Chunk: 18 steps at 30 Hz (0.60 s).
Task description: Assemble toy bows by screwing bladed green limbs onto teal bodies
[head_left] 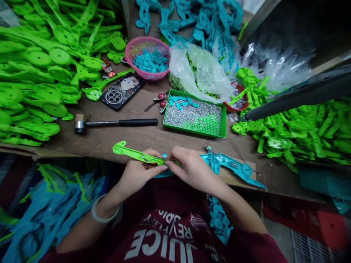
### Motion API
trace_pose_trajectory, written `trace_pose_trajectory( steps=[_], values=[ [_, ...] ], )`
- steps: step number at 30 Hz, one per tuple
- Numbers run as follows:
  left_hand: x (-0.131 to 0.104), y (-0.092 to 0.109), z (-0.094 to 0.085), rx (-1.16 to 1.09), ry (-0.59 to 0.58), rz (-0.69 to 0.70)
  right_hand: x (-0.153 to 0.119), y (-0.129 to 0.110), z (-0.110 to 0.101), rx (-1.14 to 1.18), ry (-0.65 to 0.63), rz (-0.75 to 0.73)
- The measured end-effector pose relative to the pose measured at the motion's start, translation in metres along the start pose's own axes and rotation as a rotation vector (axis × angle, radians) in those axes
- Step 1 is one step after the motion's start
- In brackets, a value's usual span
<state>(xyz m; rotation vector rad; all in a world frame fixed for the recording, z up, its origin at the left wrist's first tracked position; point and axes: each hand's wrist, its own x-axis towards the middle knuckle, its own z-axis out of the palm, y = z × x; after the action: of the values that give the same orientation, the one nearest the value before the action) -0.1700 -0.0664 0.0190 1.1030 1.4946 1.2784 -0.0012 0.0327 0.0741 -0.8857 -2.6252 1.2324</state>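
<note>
Hands and parts at the front edge of a workbench [109, 141]. The left hand [137, 174] is grasping a long bright-green part [128, 151] between thumb and fingers, while the right hand [189, 166] is pinching at its inner end; whether the right fingertips are also gripping a wire cannot be told, as the fingers are covering that spot. The green part is slanting above the near edge, its hooked end pointing away to the left, and a thin dark wire [149, 159] is running along its channel. A blue part [236, 168] is lying partly beneath the hands and extending to the right over a piece of cardboard [225, 176], with slender leads looping loosely beside it. As to progress, the wire is already resting in part of the channel, whereas the leads by the blue part are lying outside it; whether the two parts are joined is remaining hidden. Beyond the hands, a green tray [194, 134] is holding small silvery pieces and blue pieces, a hammer [109, 123] is lying to its left, and a pink basket [149, 76] is containing more blue pieces. Heaps of green parts [38, 95] are flanking the work area.
</note>
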Motion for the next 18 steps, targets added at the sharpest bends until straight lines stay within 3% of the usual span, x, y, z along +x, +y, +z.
trace_pose_trajectory(
  steps=[9, 18],
  values=[
    [-0.0037, 0.0008, -0.0045, 0.154, -0.029, 0.115, 0.0039, 0.0019, 0.0002, 0.114, -0.020, -0.006],
    [-0.0044, -0.0033, -0.0015, 0.062, 0.011, 0.091, 0.0070, 0.0019, -0.0045, 0.190, -0.068, 0.025]
  ],
)
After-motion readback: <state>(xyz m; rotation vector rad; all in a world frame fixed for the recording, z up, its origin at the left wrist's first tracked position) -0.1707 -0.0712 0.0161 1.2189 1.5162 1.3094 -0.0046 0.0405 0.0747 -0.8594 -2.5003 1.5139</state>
